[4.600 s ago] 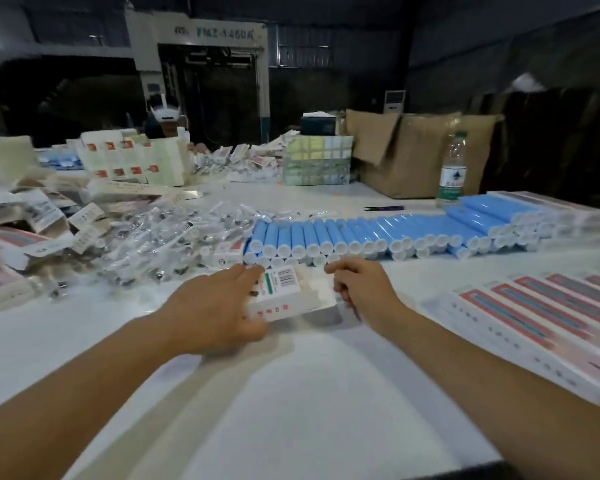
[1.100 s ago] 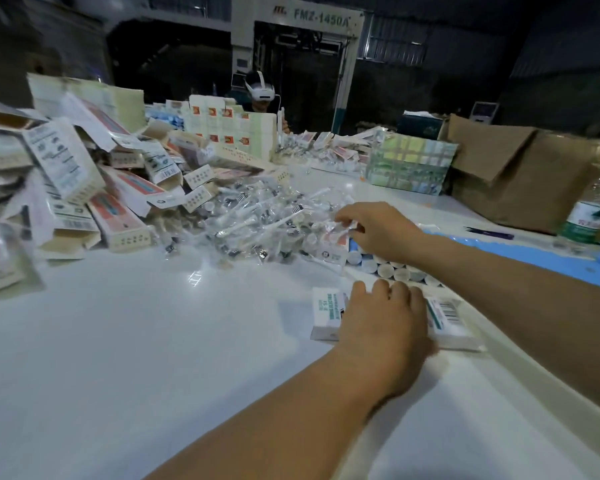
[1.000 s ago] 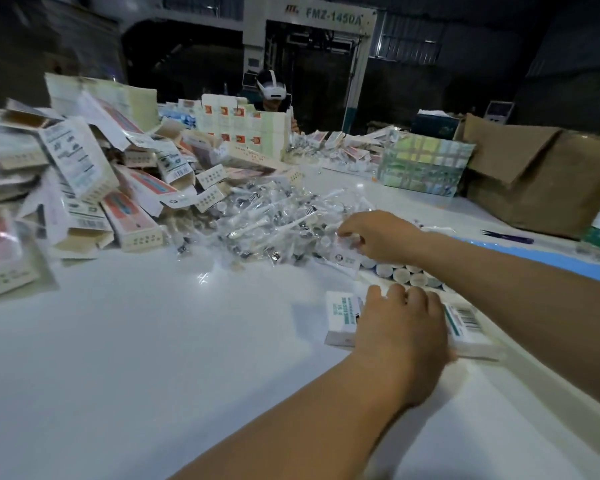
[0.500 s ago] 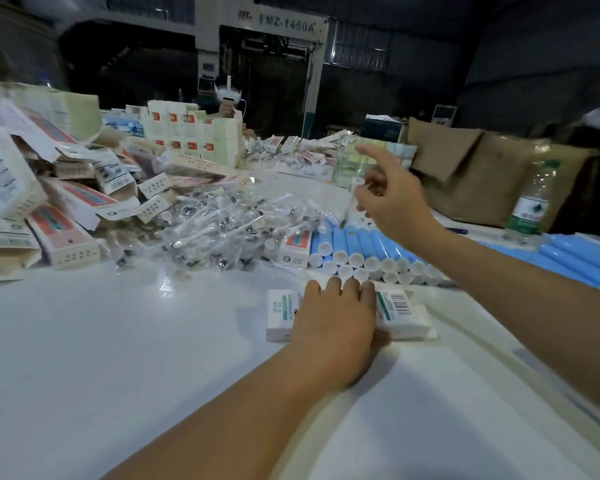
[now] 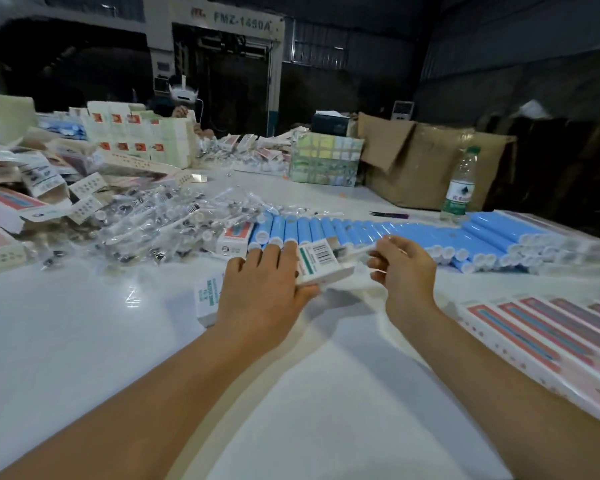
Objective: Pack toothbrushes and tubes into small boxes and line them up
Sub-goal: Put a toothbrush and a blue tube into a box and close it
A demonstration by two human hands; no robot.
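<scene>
- White table (image 5: 84, 341) in a dim workshop, a grey machine frame at the back.
- Left hand (image 5: 264, 299): palm down on a small white box (image 5: 321, 263); fingers lie fairly straight over its top, thumb at the near edge. It holds the box in place, open end tipped up toward the right hand.
- Second small box (image 5: 207, 299) lies flat on the table, partly under the left wrist side.
- Right hand (image 5: 400, 268): fingers curled, pinching a wrapped toothbrush (image 5: 361, 252) by its end, the tip at the box's open end. Motion blur; cannot tell whether it is inside the box.
- Just past both hands: row of blue tubes (image 5: 378, 233), white caps facing the hands, running off to the right.
- Beyond the left hand: loose heap of wrapped toothbrushes (image 5: 160, 223), one boxed item (image 5: 234, 239) at its edge.
- Further left of that: pile of flat and folded cartons (image 5: 25, 199).
- Right of the right forearm: packed boxes (image 5: 548, 334) lined up side by side.
- Far right beyond the tubes: water bottle (image 5: 459, 185) upright, in front of a cardboard box (image 5: 413, 161).
- Across the table: another person (image 5: 182, 98) behind stacked cartons.
</scene>
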